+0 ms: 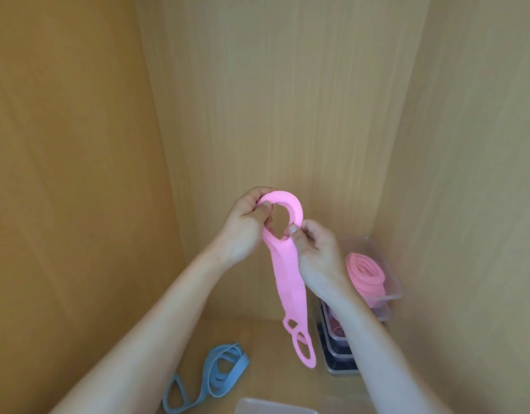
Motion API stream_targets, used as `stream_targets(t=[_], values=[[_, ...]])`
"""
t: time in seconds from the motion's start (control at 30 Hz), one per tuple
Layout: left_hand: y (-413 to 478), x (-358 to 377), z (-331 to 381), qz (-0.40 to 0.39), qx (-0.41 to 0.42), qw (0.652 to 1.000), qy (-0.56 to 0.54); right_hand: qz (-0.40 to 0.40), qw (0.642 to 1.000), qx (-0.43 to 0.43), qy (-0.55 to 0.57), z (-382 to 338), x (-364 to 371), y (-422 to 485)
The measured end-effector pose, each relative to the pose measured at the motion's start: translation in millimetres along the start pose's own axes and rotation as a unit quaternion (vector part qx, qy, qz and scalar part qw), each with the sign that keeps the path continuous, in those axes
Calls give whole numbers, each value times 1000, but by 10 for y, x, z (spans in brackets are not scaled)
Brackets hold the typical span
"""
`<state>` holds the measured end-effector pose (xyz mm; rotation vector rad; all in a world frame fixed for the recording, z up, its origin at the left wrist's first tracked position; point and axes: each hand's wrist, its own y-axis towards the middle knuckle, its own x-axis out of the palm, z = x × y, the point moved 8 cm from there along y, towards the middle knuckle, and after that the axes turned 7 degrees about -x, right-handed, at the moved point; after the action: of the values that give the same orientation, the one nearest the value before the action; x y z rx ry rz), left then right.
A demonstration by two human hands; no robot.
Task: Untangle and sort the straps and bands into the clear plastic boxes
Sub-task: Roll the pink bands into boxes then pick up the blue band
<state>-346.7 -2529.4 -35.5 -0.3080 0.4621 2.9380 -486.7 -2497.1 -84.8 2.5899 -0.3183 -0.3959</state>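
Up against the back wall, we hold the pink strap (288,282) by its top ring: left hand (245,227) and right hand (316,254) each pinched shut on it. Soft, light, floppy; rings suit gripping. Blue band (225,373) waits below.

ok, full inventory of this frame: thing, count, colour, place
pink strap: 1, pink, held up mid-frame, loop end on top, other end hanging free
rolled band: 1, pink, coiled in the top clear box at right
clear boxes: a stack at right, exact count unclear; lower ones hold dark items
blue strap: 1, grey-blue, lying tangled on the wooden floor, lower left
clear box edge: 1, clear, bottom edge of frame
wooden panels: tan, back and both sides
hands: left and right, both pinching the loop
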Motion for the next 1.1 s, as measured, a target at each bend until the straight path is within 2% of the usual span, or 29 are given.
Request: stream_targets(t=[0.17,0.3,0.43,0.5,0.57,0.67,0.77,0.97,1.1], values=[[-7,37,0,-28,5,1000,-1,50,998,15,-22,34,-104,-21],[-34,98,-43,-60,-5,998,17,-3,999,-27,28,-117,-88,45],[-60,65,-21,-49,0,999,12,-15,999,-44,25,-193,-94,136],[-61,15,-35,-38,-3,999,-37,-16,998,-48,27,-240,-85,177],[-92,-25,-104,-35,-18,990,-133,-8,998,-48,41,-282,-95,243],[-216,71,-332,-81,-67,965,-242,7,995,-51,86,-395,-113,362],[-356,274,-612,-128,-99,963,-217,10,993,-57,103,-504,-125,479],[-464,473,-854,-128,-124,978,-107,30,992,-41,117,-566,-245,674],[-512,526,-828,-146,-139,973,-111,44,986,-10,161,-536,-316,740]])
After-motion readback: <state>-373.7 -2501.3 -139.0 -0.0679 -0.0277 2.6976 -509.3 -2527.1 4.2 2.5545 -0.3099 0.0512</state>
